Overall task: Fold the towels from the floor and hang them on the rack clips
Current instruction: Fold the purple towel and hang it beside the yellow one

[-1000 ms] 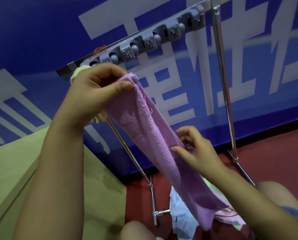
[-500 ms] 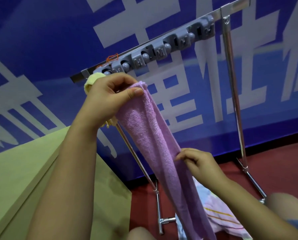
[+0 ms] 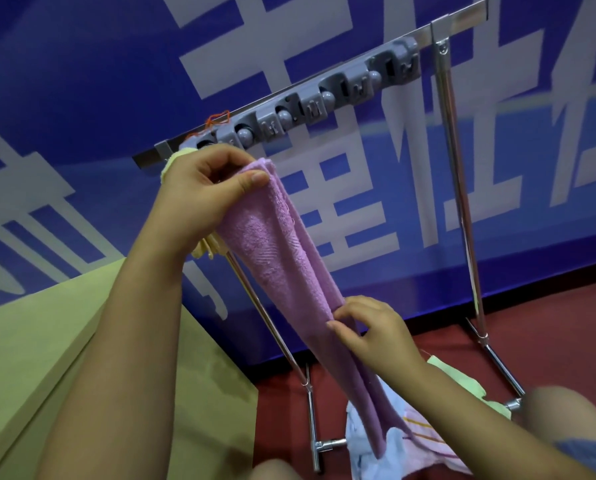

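A folded purple towel [image 3: 282,258] hangs in a long strip in front of the metal rack [image 3: 452,140]. My left hand [image 3: 203,195] pinches its top end just below the grey clip bar [image 3: 310,105], near the leftmost clips. My right hand [image 3: 369,330] pinches the strip's right edge about halfway down. A yellow towel [image 3: 172,164] hangs from the leftmost clip, mostly hidden behind my left hand. More towels lie on the red floor under the rack: a light blue one [image 3: 362,441], a pink striped one [image 3: 424,434] and a pale green one [image 3: 463,382].
A pale green box or bench [image 3: 30,341] stands at the left, close to the rack's left leg [image 3: 272,327]. A blue banner wall [image 3: 82,81] runs behind the rack. My knees [image 3: 566,410] are at the bottom of the view.
The view shifted, so the rack now sits further right and lower in frame. My right hand closed onto the towel's edge after reaching with looser fingers. My left hand keeps its grip at the top.
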